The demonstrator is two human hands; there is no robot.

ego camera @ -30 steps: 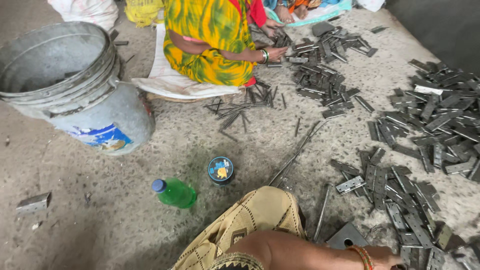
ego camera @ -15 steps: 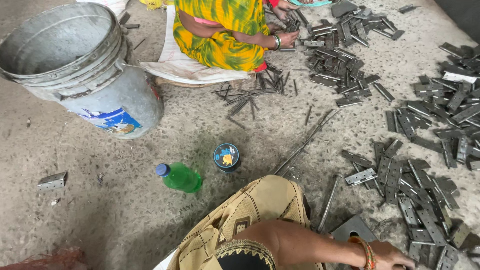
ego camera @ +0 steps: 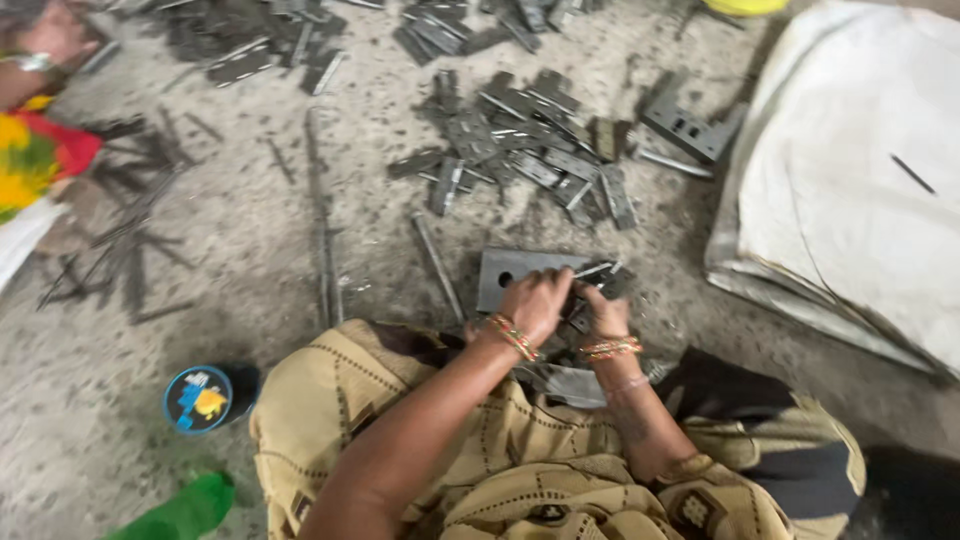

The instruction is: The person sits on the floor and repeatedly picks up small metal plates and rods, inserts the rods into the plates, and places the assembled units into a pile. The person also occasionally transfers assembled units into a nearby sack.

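My left hand (ego camera: 537, 302) and my right hand (ego camera: 604, 316) meet in front of my knees, both wearing bangles. Their fingers close on a small bundle of flat grey metal pieces (ego camera: 598, 274); blur hides the exact grip. The bundle rests on a flat grey metal plate with a hole (ego camera: 508, 270) lying on the floor. My patterned tan garment (ego camera: 400, 400) fills the bottom of the view.
A heap of grey metal pieces (ego camera: 520, 150) lies beyond the plate, with thin metal rods (ego camera: 325, 240) to its left. A white sack (ego camera: 860, 180) spreads at right. A round blue tin (ego camera: 198, 398) and green bottle (ego camera: 180, 510) sit lower left. Another person (ego camera: 35, 110) sits far left.
The view has swung right, so the grey bucket is gone from sight. My right hand drew in from the scattered pieces and my left hand joined it on the metal bundle.
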